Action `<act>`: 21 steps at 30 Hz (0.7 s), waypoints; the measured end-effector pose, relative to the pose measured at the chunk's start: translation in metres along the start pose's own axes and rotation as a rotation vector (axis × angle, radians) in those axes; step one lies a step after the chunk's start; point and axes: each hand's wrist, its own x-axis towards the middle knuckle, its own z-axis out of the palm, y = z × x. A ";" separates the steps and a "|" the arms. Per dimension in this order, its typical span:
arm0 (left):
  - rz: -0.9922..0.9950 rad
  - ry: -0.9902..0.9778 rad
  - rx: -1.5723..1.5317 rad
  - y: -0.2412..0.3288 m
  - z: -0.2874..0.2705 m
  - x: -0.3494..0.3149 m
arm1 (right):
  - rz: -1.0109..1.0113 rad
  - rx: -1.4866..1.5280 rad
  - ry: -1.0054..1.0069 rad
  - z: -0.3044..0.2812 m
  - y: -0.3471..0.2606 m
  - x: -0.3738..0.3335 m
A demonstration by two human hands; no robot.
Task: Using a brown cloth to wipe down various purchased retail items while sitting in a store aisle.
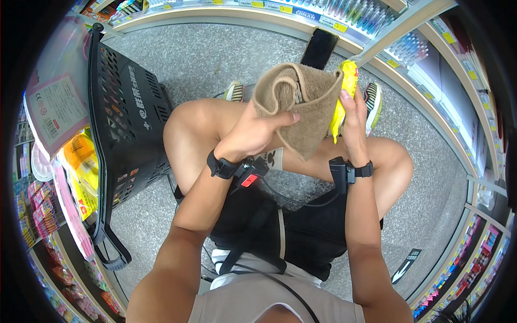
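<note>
The left fingers (286,119) hold a soft brown cloth (319,121), with the thumb on top and some fingers hidden behind. The right fingers (348,100) grip a yellow packet (347,72), with the thumb on its side. Both things are up in the air over the crossed legs (199,121), toward the far edge of the floor (210,54). The cloth comes right up beside the packet; I can't tell if they touch. The cloth looks floppy, so a snug pinch near its fold should work best. The packet looks thin and crinkly, so a soft squeeze should be enough. A black cord (285,199) runs between the wrists, so the arms should not spread too wide. A dark phone (319,49) sits near the floor's far edge, so reaching forward could bump it. A black basket (153,129) blocks the left side. The floor's right side has more open room, up to the shelves (487,118).
</note>
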 end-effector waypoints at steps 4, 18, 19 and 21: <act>0.072 0.102 -0.013 -0.004 0.004 0.006 | -0.042 0.060 0.003 0.000 0.005 -0.006; 0.039 0.115 0.017 -0.011 0.006 0.001 | -0.295 -0.191 0.053 0.010 0.011 -0.004; 0.038 0.113 0.017 -0.008 0.003 0.000 | -0.295 -0.191 0.055 0.006 0.010 -0.001; -0.031 0.096 -0.162 0.000 -0.002 -0.002 | -0.137 -0.197 0.096 0.001 0.009 0.002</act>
